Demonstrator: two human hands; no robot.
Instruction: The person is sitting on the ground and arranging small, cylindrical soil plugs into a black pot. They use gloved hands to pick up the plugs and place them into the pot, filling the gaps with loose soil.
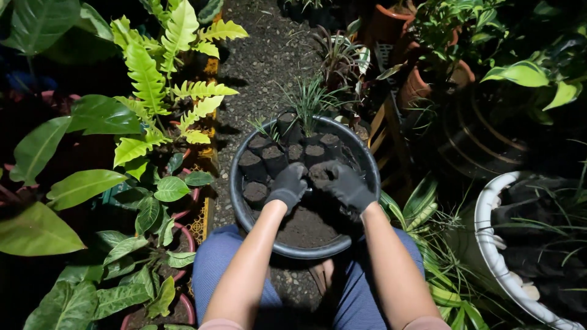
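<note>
soil bag [319,173], a small black nursery pouch packed with dark earth, sits between our two gloved hands over the middle of the round black basin [241,205] that rests by our knees. nearest to us, our forearms run up from the bottom edge, bare to the wrists, converging on the basin. loose soil [306,227] fills its near half.

our left hand [287,186] is curled, fingers bent down toward the bag's left side; whether it actually pinches the plastic we cannot tell. our right hand [348,186] is closed round the bag's right side and top, palm down, wrist bent inward.

we judge the bag soft and floppy: thin plastic that will buckle, with crumbly soil that spills if it tips. it looks light enough for one hand, and is best taken low round the body, kept upright, not by the rim.

farther in, along the basin's far and left rim, stand more filled bags [264,160], upright and touching, a few with thin grassy seedlings [310,101]. beyond that a gravel path [263,55] runs away, with leafy ferns [159,73] at its left and terracotta pots [422,82] at its right; a white tyre planter [489,244] lies at the right edge.
</note>
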